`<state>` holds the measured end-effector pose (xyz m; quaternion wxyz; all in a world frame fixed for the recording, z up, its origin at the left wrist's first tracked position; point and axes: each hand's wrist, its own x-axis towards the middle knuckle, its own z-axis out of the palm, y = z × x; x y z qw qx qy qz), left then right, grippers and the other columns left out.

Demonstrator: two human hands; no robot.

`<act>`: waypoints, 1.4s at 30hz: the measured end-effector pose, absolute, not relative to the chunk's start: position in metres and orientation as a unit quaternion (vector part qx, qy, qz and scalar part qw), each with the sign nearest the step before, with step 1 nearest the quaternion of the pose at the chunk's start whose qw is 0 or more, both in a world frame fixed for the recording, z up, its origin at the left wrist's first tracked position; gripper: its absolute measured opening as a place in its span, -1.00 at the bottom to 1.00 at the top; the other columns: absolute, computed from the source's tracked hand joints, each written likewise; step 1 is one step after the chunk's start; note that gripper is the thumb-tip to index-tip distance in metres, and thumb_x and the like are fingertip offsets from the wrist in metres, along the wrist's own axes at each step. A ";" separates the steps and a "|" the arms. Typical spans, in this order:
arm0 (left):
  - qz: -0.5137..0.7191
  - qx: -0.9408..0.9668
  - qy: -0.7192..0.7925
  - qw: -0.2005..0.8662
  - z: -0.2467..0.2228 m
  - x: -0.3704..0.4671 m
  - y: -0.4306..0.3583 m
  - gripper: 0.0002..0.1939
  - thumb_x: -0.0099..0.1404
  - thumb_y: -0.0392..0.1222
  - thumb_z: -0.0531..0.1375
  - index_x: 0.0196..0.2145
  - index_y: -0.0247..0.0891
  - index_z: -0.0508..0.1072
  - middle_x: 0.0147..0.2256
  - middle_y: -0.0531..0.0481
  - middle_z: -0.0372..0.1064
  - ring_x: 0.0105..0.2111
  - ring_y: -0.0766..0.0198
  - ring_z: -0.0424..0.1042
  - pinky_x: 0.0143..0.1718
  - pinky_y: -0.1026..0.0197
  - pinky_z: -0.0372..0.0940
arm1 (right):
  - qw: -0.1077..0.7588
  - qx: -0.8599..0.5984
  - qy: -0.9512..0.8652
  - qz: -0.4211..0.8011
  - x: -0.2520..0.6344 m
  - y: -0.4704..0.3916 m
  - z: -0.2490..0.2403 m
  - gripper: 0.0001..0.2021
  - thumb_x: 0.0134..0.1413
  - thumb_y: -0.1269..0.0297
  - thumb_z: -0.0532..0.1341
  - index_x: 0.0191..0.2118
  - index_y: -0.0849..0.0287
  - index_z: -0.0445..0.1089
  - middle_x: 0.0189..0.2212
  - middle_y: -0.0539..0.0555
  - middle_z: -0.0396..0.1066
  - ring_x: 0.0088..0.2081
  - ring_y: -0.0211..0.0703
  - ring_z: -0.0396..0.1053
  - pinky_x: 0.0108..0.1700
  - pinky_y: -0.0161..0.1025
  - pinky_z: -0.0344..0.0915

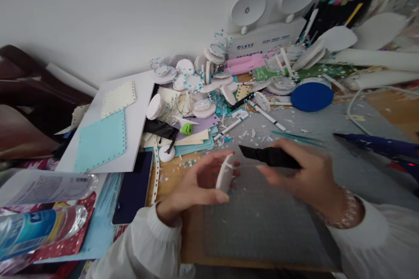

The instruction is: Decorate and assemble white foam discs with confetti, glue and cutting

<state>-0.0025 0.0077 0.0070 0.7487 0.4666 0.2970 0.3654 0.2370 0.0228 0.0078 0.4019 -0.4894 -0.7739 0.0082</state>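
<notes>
Between the thumb and fingers of my left hand (pixel 199 181) a small white foam disc (pixel 224 174) is held on edge, above the near left part of the grey cutting mat (pixel 248 222). Its upper edge looks nicked. My right hand (pixel 303 178) grips a black utility knife (pixel 271 156), its dark blade pointing left toward the disc but apart from it. The right thumb is stretched out below the knife. White and blue scraps lie on the mat beyond both hands.
A blue glue gun (pixel 379 146) lies at the right, its cable behind it. White foam discs with blue trim (pixel 193 82) crowd the back. A dark phone (pixel 132 189), blue paper (pixel 101 141) and plastic bottle (pixel 39 226) lie left. A blue round lid (pixel 312 96) sits behind.
</notes>
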 end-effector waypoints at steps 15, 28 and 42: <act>0.334 0.721 0.371 0.481 -0.002 -0.005 0.008 -0.13 -0.10 -0.14 0.48 0.18 -0.05 0.30 0.14 -0.15 0.29 0.15 -0.13 0.24 0.23 -0.18 0.07 | 0.359 -0.321 -0.876 0.020 0.231 0.013 0.010 -0.84 0.21 0.42 0.09 -0.33 0.15 0.41 -0.60 -0.06 0.40 -0.57 -0.27 0.37 -0.45 -0.27 0.20; 0.358 0.362 0.223 0.831 0.010 -0.003 0.007 -0.26 0.01 -0.35 0.36 0.13 0.04 0.30 0.18 -0.11 0.27 0.23 -0.15 0.22 0.12 -0.22 0.25 | 0.371 -0.484 -0.792 -0.019 0.236 0.022 0.013 -0.64 0.27 -0.01 0.06 -0.37 0.16 0.38 -0.53 0.08 0.49 -0.55 -0.14 0.45 -0.51 -0.25 0.19; 0.381 0.480 0.256 0.747 0.000 0.005 0.005 -0.17 -0.03 -0.37 0.46 0.17 -0.01 0.32 0.19 -0.14 0.23 0.25 -0.13 0.16 0.20 -0.19 0.15 | 0.355 -0.398 -0.846 0.004 0.220 0.004 0.014 -0.56 0.19 -0.07 0.13 -0.57 0.14 0.27 -0.68 -0.05 0.24 -0.63 -0.25 0.24 -0.49 -0.23 0.08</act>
